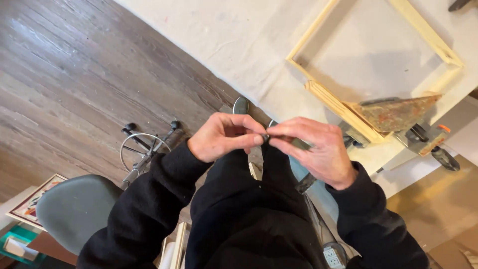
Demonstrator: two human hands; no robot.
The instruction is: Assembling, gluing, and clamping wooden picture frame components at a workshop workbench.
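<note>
My left hand (224, 135) and my right hand (316, 149) meet in front of my body, both in black sleeves. Their fingertips pinch a small dark metal part (266, 137) between them. A slim dark grey tool (300, 143) lies along my right fingers, and a dark handle-like end (304, 183) shows below that hand. What exactly the part is stays too small to tell. A pale wooden frame (318, 92) lies on the white-covered table (239, 45) beyond my hands.
A rusty metal corner clamp (396, 113) grips the frame's near corner, with a dark screw handle (444, 158) beside it. A grey stool seat (74, 209) and its wheeled base (147, 147) stand on the wood floor at left. A power strip (332, 254) sits near my body.
</note>
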